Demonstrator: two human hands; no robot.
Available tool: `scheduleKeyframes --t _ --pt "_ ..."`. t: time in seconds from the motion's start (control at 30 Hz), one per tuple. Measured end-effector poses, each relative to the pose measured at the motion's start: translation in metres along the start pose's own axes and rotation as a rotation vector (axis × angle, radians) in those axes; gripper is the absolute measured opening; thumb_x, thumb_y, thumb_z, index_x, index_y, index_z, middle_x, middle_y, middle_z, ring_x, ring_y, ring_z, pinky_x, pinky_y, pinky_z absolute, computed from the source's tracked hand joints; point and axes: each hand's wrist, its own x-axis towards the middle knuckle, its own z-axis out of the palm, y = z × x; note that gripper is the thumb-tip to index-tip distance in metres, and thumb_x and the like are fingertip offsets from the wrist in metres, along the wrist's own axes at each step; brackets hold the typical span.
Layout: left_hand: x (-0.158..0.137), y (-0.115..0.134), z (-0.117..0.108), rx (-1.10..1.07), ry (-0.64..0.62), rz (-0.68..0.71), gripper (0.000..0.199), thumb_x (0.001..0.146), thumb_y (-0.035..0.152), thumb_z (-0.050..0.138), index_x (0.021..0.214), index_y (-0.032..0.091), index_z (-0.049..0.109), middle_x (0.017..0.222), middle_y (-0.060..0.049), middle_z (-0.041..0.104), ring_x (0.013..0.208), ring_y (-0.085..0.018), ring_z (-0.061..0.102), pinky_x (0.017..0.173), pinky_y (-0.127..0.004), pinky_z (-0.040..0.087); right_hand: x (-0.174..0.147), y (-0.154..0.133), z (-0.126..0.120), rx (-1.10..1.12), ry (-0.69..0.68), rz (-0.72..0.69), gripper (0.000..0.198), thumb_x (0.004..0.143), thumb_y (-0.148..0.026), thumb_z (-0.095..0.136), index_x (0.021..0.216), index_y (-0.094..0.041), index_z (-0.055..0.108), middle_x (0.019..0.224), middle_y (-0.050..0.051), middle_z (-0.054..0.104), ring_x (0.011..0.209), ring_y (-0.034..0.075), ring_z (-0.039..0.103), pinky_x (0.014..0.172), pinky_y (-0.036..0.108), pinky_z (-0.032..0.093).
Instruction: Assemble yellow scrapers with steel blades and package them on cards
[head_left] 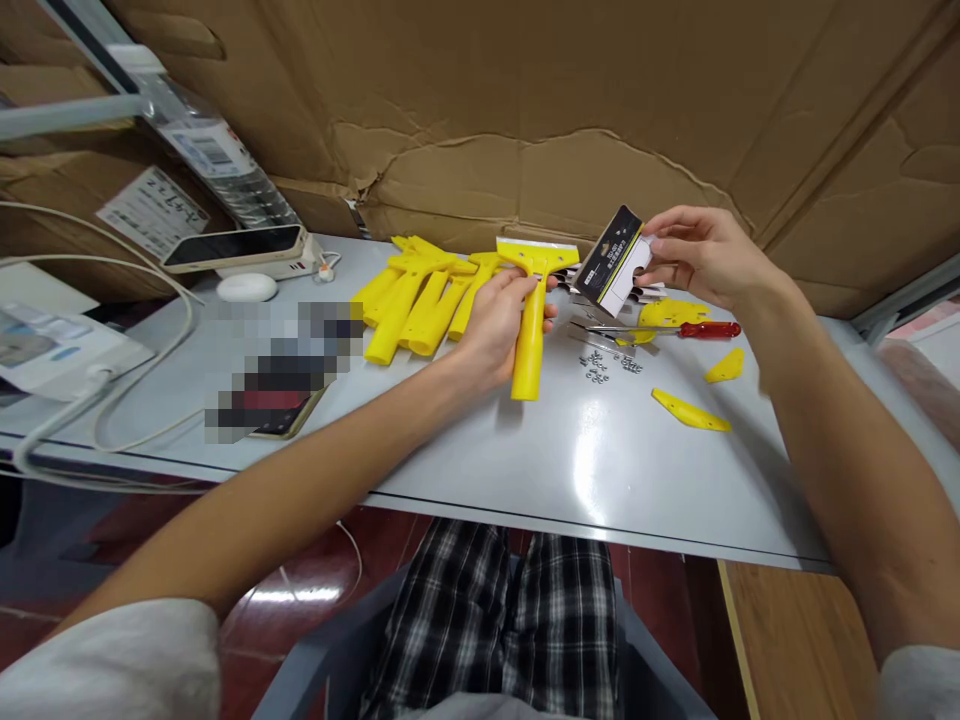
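A yellow scraper point(531, 330) stands nearly upright above the table, its handle gripped by my left hand point(495, 325). Its wide head with a pale blade edge points away from me. To the right, my right hand point(694, 255) pinches a black and white printed card point(611, 262) by its right edge, close beside the scraper head. Below that card lie a red-handled screwdriver point(705, 330), small piles of screws point(596, 368) and yellow plastic plates point(679, 315). Two loose yellow pieces, a longer one point(690, 411) and a shorter one point(725, 366), rest nearer me.
Several yellow scraper handles point(405, 310) are heaped left of my left hand. Further left are a phone point(296, 415), partly blurred out, a white oval case point(247, 288), cables point(112, 400) and a plastic bottle point(217, 150). A cardboard wall point(525, 90) closes off the back.
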Motion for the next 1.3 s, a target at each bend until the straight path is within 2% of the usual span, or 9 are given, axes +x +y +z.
scheduleKeyframes --t 0.23,0.37,0.53,0.67,0.8,0.87,1.03,1.2,1.3 --pt "-0.003 0.002 0.003 -0.029 0.004 -0.021 0.01 0.103 0.011 0.057 0.099 0.019 0.061 0.092 -0.005 0.078 0.061 -0.011 0.068 0.054 -0.022 0.051 0.004 -0.002 0.033 -0.04 0.031 0.099 0.043 0.079 -0.027 0.08 0.12 -0.017 0.075 0.106 0.01 0.069 0.1 0.016 0.071 0.112 0.042 0.068" --pt "0.001 0.0 0.001 -0.056 0.022 -0.005 0.013 0.1 0.009 0.061 0.091 0.018 0.063 0.079 -0.002 0.071 0.059 -0.01 0.063 0.053 -0.022 0.049 -0.005 -0.009 0.053 -0.155 -0.087 0.087 0.054 0.074 -0.027 0.085 0.128 -0.023 0.076 0.118 0.008 0.071 0.111 0.021 0.07 0.113 0.047 0.065" --pt "0.008 -0.006 -0.001 -0.064 -0.021 0.014 0.016 0.096 0.007 0.064 0.087 0.019 0.064 0.074 -0.001 0.069 0.058 -0.011 0.059 0.053 -0.023 0.046 -0.012 -0.017 0.075 -0.492 -0.224 -0.124 0.049 0.076 -0.035 0.085 0.124 -0.028 0.081 0.153 0.003 0.056 0.12 0.023 0.067 0.106 0.044 0.065" --pt "0.011 -0.013 -0.003 -0.018 0.038 0.04 0.014 0.093 0.006 0.066 0.093 0.02 0.065 0.075 -0.001 0.07 0.062 -0.013 0.064 0.059 -0.024 0.051 -0.017 -0.028 0.083 -0.7 -0.412 -0.162 0.047 0.086 -0.041 0.076 0.132 -0.031 0.08 0.147 0.004 0.059 0.128 0.024 0.065 0.099 0.036 0.063" --pt "0.011 -0.019 -0.004 0.007 0.095 0.083 0.018 0.098 0.012 0.068 0.112 0.022 0.061 0.089 -0.001 0.076 0.068 -0.013 0.069 0.065 -0.026 0.058 -0.024 -0.039 0.086 -0.692 -0.519 -0.118 0.073 0.092 -0.067 0.071 0.151 -0.025 0.07 0.144 0.007 0.064 0.122 0.02 0.067 0.1 0.031 0.06" --pt "0.01 -0.018 -0.003 -0.005 0.1 0.097 0.022 0.099 0.012 0.067 0.117 0.023 0.058 0.094 -0.001 0.076 0.066 -0.012 0.068 0.064 -0.025 0.058 -0.025 -0.04 0.088 -0.624 -0.5 -0.12 0.074 0.093 -0.068 0.07 0.15 -0.02 0.071 0.138 0.009 0.068 0.118 0.019 0.068 0.1 0.03 0.06" --pt "0.011 -0.006 -0.002 -0.047 0.101 0.1 0.024 0.104 0.012 0.062 0.123 0.026 0.059 0.092 0.001 0.075 0.063 -0.01 0.065 0.061 -0.021 0.057 -0.016 -0.026 0.077 -0.42 -0.283 -0.148 0.046 0.092 -0.042 0.076 0.13 -0.017 0.079 0.122 0.009 0.073 0.109 0.017 0.07 0.097 0.032 0.062" --pt "0.017 0.005 -0.007 -0.091 0.103 0.155 0.028 0.104 0.014 0.064 0.127 0.03 0.061 0.096 0.0 0.077 0.068 -0.011 0.066 0.062 -0.022 0.057 -0.003 -0.013 0.053 -0.345 -0.104 -0.087 0.051 0.082 -0.036 0.09 0.126 -0.015 0.075 0.106 0.009 0.073 0.094 0.014 0.068 0.084 0.029 0.061" --pt "0.023 0.005 -0.011 -0.122 0.096 0.173 0.029 0.101 0.016 0.071 0.125 0.03 0.062 0.095 0.0 0.076 0.07 -0.012 0.066 0.065 -0.025 0.057 0.0 -0.011 0.047 -0.359 -0.06 -0.091 0.042 0.082 -0.035 0.091 0.113 -0.013 0.075 0.102 0.009 0.071 0.092 0.011 0.067 0.082 0.026 0.059"
